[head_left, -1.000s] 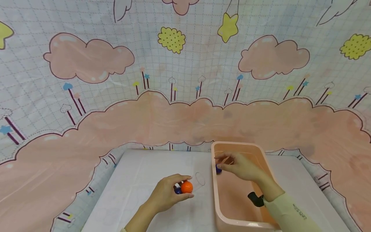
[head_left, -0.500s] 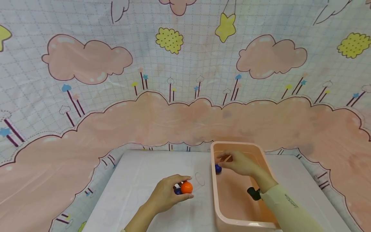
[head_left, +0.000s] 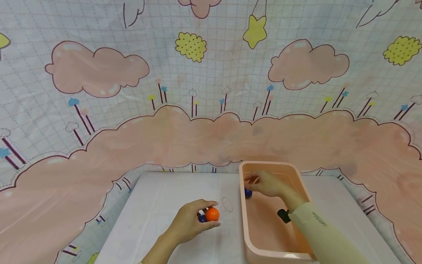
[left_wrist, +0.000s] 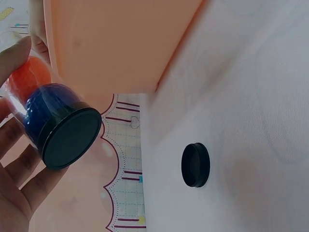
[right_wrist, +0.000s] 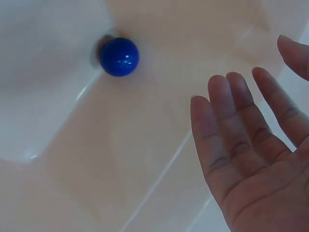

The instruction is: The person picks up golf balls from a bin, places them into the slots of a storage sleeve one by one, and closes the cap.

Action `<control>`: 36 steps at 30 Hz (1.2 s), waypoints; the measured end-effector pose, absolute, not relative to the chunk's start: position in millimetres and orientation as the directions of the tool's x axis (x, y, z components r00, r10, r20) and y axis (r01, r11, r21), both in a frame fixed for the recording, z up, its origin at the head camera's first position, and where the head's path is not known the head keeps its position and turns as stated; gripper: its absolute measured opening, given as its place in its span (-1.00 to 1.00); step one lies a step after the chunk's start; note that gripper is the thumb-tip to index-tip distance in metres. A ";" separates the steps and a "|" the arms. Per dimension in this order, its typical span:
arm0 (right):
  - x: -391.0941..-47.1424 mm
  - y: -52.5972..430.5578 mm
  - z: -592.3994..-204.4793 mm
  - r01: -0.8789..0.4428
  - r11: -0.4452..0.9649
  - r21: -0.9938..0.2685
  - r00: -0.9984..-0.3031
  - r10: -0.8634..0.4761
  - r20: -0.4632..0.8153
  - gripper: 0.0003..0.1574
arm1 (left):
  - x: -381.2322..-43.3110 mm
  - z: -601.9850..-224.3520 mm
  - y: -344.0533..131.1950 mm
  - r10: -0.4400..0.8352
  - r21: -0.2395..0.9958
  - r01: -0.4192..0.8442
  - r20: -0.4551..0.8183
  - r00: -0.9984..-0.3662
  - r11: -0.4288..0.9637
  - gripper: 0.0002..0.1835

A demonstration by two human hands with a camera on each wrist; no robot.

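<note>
My left hand (head_left: 188, 222) grips a clear plastic tube (head_left: 227, 204) above the white table. Inside it sit an orange ball (head_left: 212, 214) and a dark blue ball (left_wrist: 50, 108), the blue one against the black cap (left_wrist: 72, 138) at the tube's closed end. In the head view the far end of the tube points toward the bin. My right hand (head_left: 267, 183) is down inside the peach plastic bin (head_left: 246, 223), its fingers spread and slightly bent with nothing between them. Beside it a loose blue ball (right_wrist: 119, 57) lies by the bin's left wall, apart from the fingers in the right wrist view.
A second black cap (left_wrist: 195, 165) lies loose on the white table (left_wrist: 251, 193). The bin's raised rim stands between my two hands. Behind the table hangs a patterned cloth (head_left: 211, 139) with pink clouds. A small black device (head_left: 283, 215) sits at my right wrist.
My right forearm and sleeve have shifted to the left over the bin, the hand staying near its far left corner. My left hand holds the tube in the same place.
</note>
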State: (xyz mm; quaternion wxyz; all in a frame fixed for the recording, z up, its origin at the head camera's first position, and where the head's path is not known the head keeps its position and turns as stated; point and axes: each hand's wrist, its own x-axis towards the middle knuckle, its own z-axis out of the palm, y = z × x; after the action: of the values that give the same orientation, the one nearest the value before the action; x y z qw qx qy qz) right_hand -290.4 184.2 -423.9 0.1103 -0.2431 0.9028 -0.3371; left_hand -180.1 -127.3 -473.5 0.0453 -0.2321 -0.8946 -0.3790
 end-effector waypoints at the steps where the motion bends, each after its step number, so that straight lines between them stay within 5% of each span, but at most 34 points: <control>1: -291.5 183.5 -425.4 -0.364 0.660 -0.657 -0.858 -0.513 -0.040 -0.56 | -180.0 -473.7 -127.4 0.381 0.656 0.450 0.258 -0.888 0.605 -0.40; 36: -308.6 174.6 -465.9 -0.403 0.772 -0.492 -0.854 -0.511 -0.101 -0.64 | -178.1 -474.1 -128.6 0.373 0.668 0.449 0.266 -0.889 0.594 -0.36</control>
State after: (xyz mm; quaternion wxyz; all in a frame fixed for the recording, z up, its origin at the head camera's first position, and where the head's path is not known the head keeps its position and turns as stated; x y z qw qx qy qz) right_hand -308.6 174.6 -465.9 0.1152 -0.2447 0.9341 -0.2330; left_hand -178.1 -128.6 -474.1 0.0492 -0.2303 -0.8915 -0.3871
